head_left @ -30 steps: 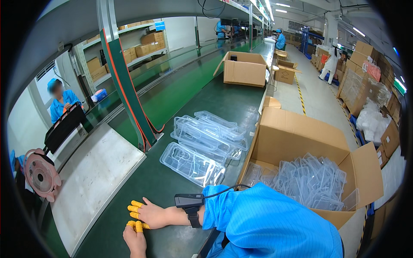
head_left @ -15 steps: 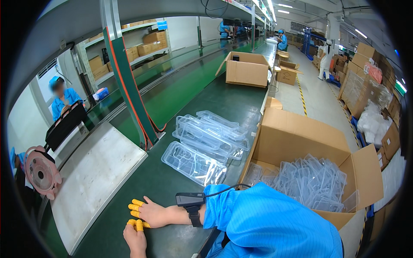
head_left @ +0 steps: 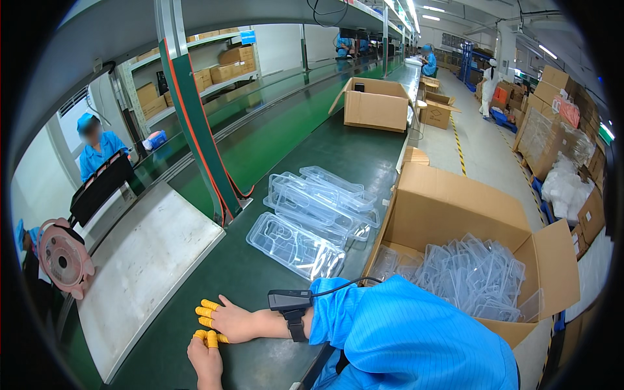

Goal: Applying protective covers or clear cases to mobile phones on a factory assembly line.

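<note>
"Where's the left hand point(head_left: 205, 362)?"

"Just beside the right hand point(head_left: 232, 323), both with yellow-covered fingertips; I can't tell whether either grips anything."

"And the clear plastic cases point(head_left: 315, 209)?"

"Beyond the hands, piled on the green tabletop point(head_left: 344, 144), with an open carton point(head_left: 375, 112) standing farther along."

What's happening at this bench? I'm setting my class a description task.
A person in a blue sleeve has the left hand beside the right hand at the green work surface. Yellow covers show on several fingers; no held object is visible. Clear plastic trays lie ahead; rightward, an open cardboard box holds clear plastic pieces.
</note>
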`<action>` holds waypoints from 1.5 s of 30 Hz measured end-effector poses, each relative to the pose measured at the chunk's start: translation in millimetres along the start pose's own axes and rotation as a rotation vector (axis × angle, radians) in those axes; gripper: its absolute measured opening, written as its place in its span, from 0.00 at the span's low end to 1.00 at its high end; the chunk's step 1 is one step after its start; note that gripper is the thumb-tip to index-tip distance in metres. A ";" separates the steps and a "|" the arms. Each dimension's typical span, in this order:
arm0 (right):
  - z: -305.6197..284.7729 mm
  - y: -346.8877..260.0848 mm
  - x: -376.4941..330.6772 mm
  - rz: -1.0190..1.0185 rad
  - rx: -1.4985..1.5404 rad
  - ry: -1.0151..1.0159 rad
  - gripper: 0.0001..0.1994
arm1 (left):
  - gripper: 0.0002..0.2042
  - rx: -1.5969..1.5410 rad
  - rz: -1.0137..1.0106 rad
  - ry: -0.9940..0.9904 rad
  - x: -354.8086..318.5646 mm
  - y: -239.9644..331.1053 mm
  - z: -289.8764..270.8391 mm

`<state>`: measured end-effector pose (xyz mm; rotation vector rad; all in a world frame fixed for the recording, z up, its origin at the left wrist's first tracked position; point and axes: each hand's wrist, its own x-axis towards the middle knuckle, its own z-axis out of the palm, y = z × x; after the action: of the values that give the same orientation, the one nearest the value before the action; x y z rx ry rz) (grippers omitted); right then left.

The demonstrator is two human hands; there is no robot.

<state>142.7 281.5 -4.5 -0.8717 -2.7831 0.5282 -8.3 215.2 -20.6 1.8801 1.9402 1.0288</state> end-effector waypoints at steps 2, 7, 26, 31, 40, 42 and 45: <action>-1.7 -0.6 -0.6 0.003 -0.001 -0.010 0.27 | 0.10 -0.001 0.000 -0.003 0.2 -0.4 0.1; -0.6 -1.6 -1.0 -0.002 -0.007 -0.003 0.27 | 0.10 0.013 0.013 0.012 -2.1 1.6 -1.4; 3.7 0.5 1.8 0.005 -0.009 0.000 0.29 | 0.09 -0.005 -0.010 0.009 -1.9 5.7 -1.8; 1.7 0.3 0.0 0.004 0.002 0.015 0.29 | 0.09 -0.006 -0.034 -0.018 -0.6 8.8 -3.3; 8.9 1.9 2.8 -0.024 -0.015 0.062 0.28 | 0.08 0.035 0.015 -0.013 -2.8 4.1 -3.9; 8.4 2.5 3.5 -0.018 -0.023 0.060 0.27 | 0.08 0.020 0.010 -0.009 -2.9 2.0 -2.6; 7.7 4.6 0.6 -0.013 -0.039 0.074 0.25 | 0.09 0.055 -0.012 -0.043 -1.2 1.3 -0.6</action>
<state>142.6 283.2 -13.3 -0.8617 -2.7385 0.4324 -7.4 213.8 -19.7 1.9010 1.9722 0.9325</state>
